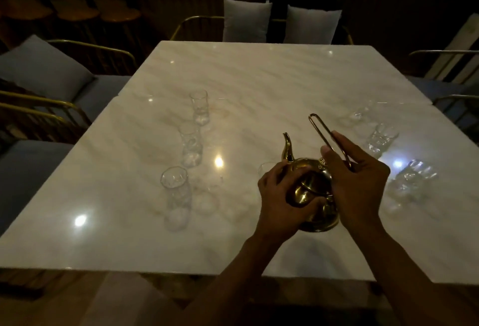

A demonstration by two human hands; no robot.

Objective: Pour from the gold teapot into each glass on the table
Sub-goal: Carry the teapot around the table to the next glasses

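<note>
The gold teapot (pixel 309 191) is tilted with its spout pointing up and away, near the table's front middle. My left hand (pixel 281 198) grips its round body from the left. My right hand (pixel 355 172) pinches the tall wire handle (pixel 320 128) between thumb and fingers. A clear glass (pixel 265 169) shows partly behind my left hand, just under the spout side. Three clear glasses stand in a line on the left: near (pixel 176 193), middle (pixel 191 144), far (pixel 199 105). Three more stand on the right: near (pixel 412 178), middle (pixel 381 139), far (pixel 360 114).
The white marble table (pixel 259 74) has bright light reflections. Gold-framed chairs with grey cushions (pixel 243 19) surround it at the left, back and right. The room behind is dark.
</note>
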